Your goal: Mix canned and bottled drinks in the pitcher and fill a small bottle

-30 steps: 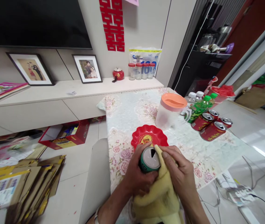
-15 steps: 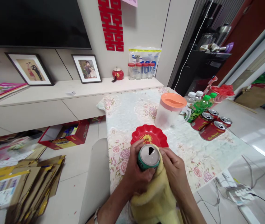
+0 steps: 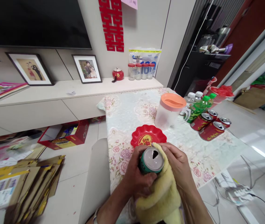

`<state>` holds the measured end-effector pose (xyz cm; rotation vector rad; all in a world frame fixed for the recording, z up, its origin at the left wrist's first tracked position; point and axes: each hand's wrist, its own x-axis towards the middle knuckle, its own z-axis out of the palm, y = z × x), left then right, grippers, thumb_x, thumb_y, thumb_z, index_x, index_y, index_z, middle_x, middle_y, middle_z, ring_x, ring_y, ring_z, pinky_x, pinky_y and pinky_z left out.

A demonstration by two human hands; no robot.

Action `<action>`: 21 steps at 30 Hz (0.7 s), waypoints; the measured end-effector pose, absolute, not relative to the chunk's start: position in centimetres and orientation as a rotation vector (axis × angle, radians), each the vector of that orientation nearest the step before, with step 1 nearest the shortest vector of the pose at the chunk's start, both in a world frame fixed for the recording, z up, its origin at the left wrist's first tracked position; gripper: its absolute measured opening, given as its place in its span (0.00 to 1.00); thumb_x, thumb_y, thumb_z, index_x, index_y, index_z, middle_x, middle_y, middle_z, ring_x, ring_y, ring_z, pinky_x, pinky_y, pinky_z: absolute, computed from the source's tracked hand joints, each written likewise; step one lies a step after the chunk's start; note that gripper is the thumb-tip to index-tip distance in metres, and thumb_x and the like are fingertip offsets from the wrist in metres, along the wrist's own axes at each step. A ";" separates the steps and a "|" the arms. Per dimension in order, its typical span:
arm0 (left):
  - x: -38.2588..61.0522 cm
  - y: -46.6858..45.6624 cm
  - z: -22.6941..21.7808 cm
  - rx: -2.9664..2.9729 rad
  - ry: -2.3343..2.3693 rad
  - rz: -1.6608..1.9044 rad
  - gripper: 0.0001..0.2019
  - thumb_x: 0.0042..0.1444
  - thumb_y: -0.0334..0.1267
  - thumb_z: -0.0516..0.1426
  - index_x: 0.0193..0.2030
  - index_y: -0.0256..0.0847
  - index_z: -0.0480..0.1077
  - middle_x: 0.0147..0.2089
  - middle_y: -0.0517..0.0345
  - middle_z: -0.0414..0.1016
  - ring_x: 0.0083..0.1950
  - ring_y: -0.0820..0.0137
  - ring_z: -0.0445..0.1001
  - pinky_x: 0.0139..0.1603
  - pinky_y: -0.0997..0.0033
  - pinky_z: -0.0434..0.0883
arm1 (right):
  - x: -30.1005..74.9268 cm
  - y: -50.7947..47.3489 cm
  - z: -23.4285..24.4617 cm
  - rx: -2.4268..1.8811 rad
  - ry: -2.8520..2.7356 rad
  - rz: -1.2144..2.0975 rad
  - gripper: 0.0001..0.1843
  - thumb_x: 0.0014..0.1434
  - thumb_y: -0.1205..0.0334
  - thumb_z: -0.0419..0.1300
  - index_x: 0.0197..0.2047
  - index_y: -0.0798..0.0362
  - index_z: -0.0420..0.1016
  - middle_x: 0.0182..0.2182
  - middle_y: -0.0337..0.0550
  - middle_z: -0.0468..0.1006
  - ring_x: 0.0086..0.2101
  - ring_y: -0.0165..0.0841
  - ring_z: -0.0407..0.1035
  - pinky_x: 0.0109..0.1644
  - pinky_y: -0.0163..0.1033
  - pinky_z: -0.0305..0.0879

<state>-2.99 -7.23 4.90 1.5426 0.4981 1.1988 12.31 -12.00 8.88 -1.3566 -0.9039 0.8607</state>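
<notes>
My left hand (image 3: pixel 138 175) is wrapped round a green drink can (image 3: pixel 151 161), whose silver top with its open mouth faces up toward me. Against the can's right side my right hand (image 3: pixel 178 163) presses a yellow cloth (image 3: pixel 161 199), its fingers pinched on the upper edge. The cloth hangs down below the can toward my lap. Just beyond both hands lies a red scalloped plate (image 3: pixel 157 132) with a gold print, partly covered from view by the hands and the can.
A clear pitcher (image 3: pixel 164 116) with an orange lid stands past the plate. Several red cans (image 3: pixel 211 130) and green-capped bottles (image 3: pixel 199 107) group at the table's right side. Flattened cardboard (image 3: pixel 41 180) and a red box (image 3: pixel 81 133) lie on the floor at left.
The can has shifted slightly right and down toward me, turning a little in my left hand. My right hand and the cloth have moved slightly right with it.
</notes>
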 end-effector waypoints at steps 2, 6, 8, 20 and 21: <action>-2.9 -7.4 5.0 1.560 0.532 1.231 0.33 0.42 0.27 0.62 0.58 0.50 0.67 0.52 0.58 0.75 0.51 0.62 0.76 0.53 0.61 0.75 | 12.2 -11.6 8.4 -1.366 -0.879 0.892 0.18 0.64 0.44 0.65 0.43 0.49 0.87 0.38 0.46 0.84 0.37 0.38 0.77 0.40 0.41 0.72; -2.5 -7.5 5.3 1.535 0.658 1.318 0.31 0.42 0.27 0.60 0.56 0.47 0.67 0.50 0.57 0.74 0.49 0.62 0.76 0.51 0.61 0.75 | 11.5 -11.5 7.3 -1.415 -0.888 0.854 0.20 0.63 0.42 0.65 0.40 0.51 0.86 0.37 0.46 0.84 0.39 0.40 0.77 0.43 0.42 0.71; -2.3 -7.5 5.2 1.500 0.683 1.356 0.28 0.45 0.30 0.61 0.55 0.47 0.66 0.49 0.57 0.74 0.47 0.63 0.76 0.49 0.62 0.75 | 11.1 -11.8 6.7 -1.447 -0.903 0.807 0.20 0.64 0.43 0.64 0.39 0.51 0.86 0.37 0.45 0.84 0.39 0.39 0.77 0.45 0.42 0.71; -2.0 -7.3 4.7 1.440 0.879 1.381 0.27 0.45 0.28 0.60 0.55 0.46 0.67 0.49 0.57 0.74 0.49 0.63 0.76 0.52 0.60 0.75 | 8.6 -14.5 7.2 -1.453 -0.975 0.460 0.10 0.67 0.53 0.62 0.45 0.47 0.82 0.41 0.43 0.80 0.41 0.35 0.74 0.47 0.38 0.69; -2.0 -7.5 4.8 1.440 0.840 1.362 0.27 0.44 0.28 0.60 0.54 0.46 0.67 0.49 0.57 0.74 0.49 0.63 0.76 0.51 0.61 0.76 | 8.8 -14.3 7.5 -1.442 -0.976 0.436 0.09 0.67 0.54 0.63 0.45 0.46 0.82 0.42 0.43 0.80 0.43 0.35 0.74 0.48 0.39 0.68</action>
